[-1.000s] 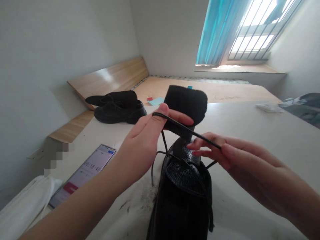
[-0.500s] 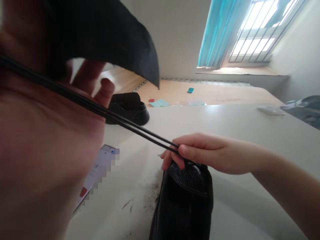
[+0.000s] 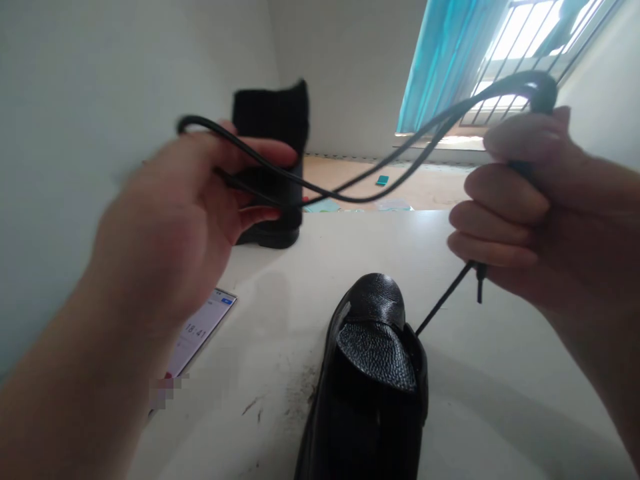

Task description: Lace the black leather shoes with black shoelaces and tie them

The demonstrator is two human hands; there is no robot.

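Note:
A black leather shoe [image 3: 377,360] stands on the white table with its toe pointing away. A black lace [image 3: 350,193] runs in two strands between my hands, and one strand comes down to the shoe's right eyelet side. My right hand [image 3: 515,193], raised at the right, is closed round the lace, with a tip hanging below the fingers. At the left, my left hand [image 3: 200,193] has the looped lace over and between its bent fingers. Behind it stands a second black shoe [image 3: 280,237] with a black cloth-like piece [image 3: 273,123] above it.
A phone [image 3: 203,333] lies on the white table [image 3: 500,373] at the left, beside dark smudges. Beyond are a wooden surface [image 3: 435,190] with a teal item [image 3: 383,181], a blue curtain [image 3: 440,67] and a barred window.
My left hand has moved away from the camera and no longer covers the left side. My right hand has left the shoe and risen to the right with the lace. The taut strands now sag.

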